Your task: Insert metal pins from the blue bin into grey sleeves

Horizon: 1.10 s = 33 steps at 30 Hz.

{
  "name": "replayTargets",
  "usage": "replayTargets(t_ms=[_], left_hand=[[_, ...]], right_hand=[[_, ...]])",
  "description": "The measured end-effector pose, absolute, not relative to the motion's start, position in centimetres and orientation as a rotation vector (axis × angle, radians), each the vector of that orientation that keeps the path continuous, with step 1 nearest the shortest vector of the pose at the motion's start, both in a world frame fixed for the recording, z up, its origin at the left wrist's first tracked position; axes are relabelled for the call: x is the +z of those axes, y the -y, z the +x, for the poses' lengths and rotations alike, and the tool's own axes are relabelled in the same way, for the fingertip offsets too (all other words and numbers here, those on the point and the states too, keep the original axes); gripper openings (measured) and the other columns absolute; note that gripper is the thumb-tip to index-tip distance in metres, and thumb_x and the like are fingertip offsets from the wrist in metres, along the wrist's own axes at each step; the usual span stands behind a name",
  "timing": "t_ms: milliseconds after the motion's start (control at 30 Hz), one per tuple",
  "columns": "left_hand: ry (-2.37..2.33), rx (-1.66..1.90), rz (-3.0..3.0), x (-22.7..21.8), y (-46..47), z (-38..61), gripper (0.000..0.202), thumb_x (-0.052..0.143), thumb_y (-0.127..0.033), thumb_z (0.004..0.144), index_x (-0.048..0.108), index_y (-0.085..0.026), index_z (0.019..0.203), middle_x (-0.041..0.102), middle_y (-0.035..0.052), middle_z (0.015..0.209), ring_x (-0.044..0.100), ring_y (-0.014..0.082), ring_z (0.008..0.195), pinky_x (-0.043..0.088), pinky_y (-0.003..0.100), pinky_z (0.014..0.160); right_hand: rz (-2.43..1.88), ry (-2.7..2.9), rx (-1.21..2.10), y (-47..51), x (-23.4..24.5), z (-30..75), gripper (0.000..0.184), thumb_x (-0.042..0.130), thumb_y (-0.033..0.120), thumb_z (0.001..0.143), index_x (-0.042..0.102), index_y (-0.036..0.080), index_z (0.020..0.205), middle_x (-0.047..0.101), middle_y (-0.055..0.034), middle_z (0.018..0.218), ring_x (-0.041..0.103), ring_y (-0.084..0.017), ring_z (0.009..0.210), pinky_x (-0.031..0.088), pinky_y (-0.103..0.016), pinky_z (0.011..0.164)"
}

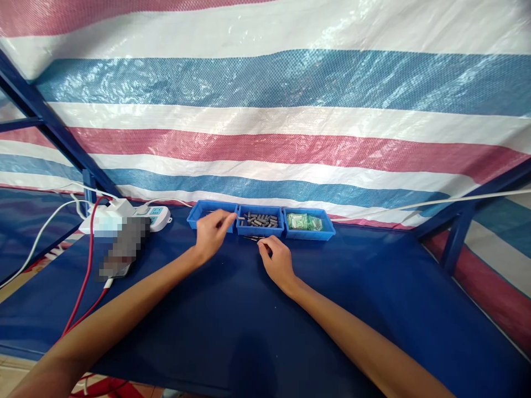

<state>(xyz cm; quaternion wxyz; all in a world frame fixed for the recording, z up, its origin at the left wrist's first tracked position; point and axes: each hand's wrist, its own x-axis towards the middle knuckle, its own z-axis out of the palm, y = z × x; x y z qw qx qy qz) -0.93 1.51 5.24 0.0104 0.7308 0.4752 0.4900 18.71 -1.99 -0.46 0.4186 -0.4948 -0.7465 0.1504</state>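
My left hand (212, 233) is closed in a pinch at the front of the left blue bin (199, 209), with its thumb toward the middle bin. A tiny light piece shows at its fingertips, too small to name. In front of the middle blue bin (261, 231), my right hand (277, 260) is shut on dark tweezers (251, 238), whose tips point left. Many short grey cylindrical pieces (265, 221) lie in the middle bin. Small green-and-clear packets (305, 221) lie in the right blue bin (319, 235). My left hand hides part of the left bin.
A white power strip (160, 219) with plugs stands at the back left, beside a blurred dark device (124, 249) on a red cable (88, 265). Striped plastic sheeting (265, 119) hangs behind the dark blue table (232, 331). Blue metal posts (454, 246) flank it.
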Motion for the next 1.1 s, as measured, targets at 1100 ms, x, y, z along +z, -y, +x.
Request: replayTargets(t_ms=[1100], left_hand=[[-1.170,1.322,2.207,0.7,-0.4,1.0,0.022,0.044,-0.025,0.093,0.060,-0.019,0.106,0.066,0.0039,0.088,0.060,0.0148,0.085,0.048,0.028,0.082]], right_hand=[[-1.384,1.941,0.248,1.8,-0.6,18.5,0.016,0.040,0.019,0.093,0.054,0.019,0.084,0.058,-0.0030,0.084,0.049,-0.018,0.082,0.034,-0.031,0.072]])
